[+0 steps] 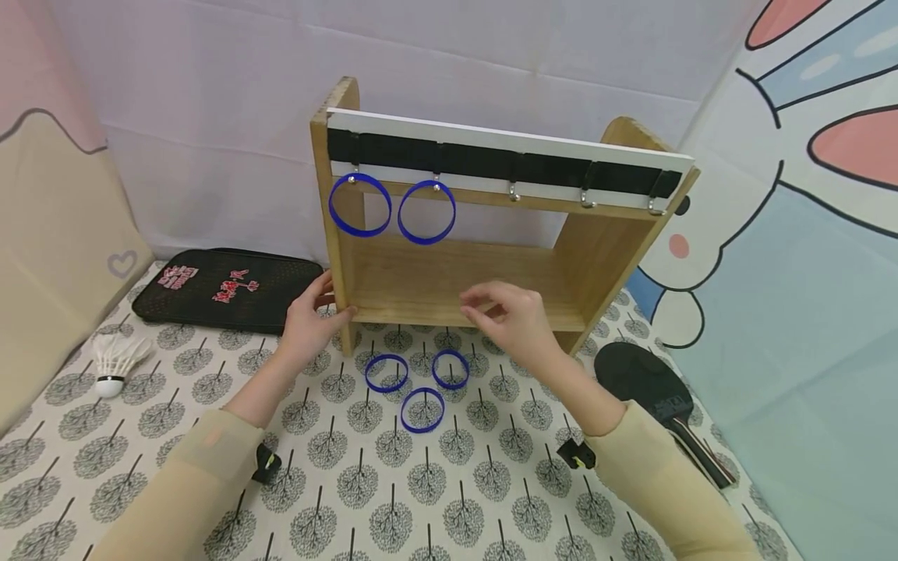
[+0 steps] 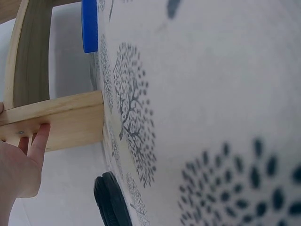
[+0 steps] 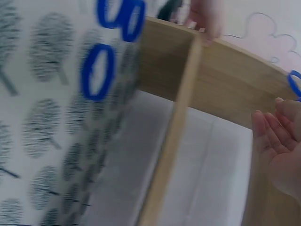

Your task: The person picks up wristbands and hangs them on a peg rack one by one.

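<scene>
I have a wooden rack (image 1: pixel 456 269) upright in my head view, five metal hooks (image 1: pixel 514 192) across its top; two blue rings (image 1: pixel 361 233) hang from the leftmost pair, three matching rings (image 1: pixel 421 430) lie flat before it.

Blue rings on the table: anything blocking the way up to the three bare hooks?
In the head view, the right hand and the lower board's front edge appear between the rings and hooks; nothing visible covers either.

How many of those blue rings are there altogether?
5 in view. One ring hangs on the leftmost hook, another on the next hook. Three lie on the patterned cloth before the wooden stand: left, right, and front.
</scene>
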`<state>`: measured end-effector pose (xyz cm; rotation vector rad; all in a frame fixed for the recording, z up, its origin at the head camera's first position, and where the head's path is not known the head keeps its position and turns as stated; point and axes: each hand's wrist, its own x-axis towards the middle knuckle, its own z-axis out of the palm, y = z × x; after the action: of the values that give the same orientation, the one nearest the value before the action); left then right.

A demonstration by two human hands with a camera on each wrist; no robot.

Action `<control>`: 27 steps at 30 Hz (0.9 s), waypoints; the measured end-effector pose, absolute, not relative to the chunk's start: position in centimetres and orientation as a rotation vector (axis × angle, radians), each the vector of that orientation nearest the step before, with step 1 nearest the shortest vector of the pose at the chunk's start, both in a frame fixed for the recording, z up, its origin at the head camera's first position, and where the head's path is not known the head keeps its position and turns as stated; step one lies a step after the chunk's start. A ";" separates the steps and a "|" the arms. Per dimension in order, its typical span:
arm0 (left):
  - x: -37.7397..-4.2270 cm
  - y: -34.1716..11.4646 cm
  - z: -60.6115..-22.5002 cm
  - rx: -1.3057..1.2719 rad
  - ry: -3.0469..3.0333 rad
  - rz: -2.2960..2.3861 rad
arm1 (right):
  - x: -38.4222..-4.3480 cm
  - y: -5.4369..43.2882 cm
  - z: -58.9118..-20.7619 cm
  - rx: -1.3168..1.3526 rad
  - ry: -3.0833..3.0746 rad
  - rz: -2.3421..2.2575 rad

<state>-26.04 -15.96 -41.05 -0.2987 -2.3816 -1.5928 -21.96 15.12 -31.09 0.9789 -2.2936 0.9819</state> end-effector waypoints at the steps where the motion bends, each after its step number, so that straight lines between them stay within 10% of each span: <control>1: -26.0 -16.0 -41.1 -0.300 -2.380 -1.589 | -21.9 15.3 -31.8 0.985 -2.330 0.968; 27: -25.8 -15.8 -40.7 -0.277 -2.391 -1.595 | -25.0 18.7 -42.4 1.447 -2.782 0.751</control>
<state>-25.78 -15.81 -40.66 -0.2774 -2.3906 -1.5949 -25.01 18.75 -42.44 1.4469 -2.7821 0.7510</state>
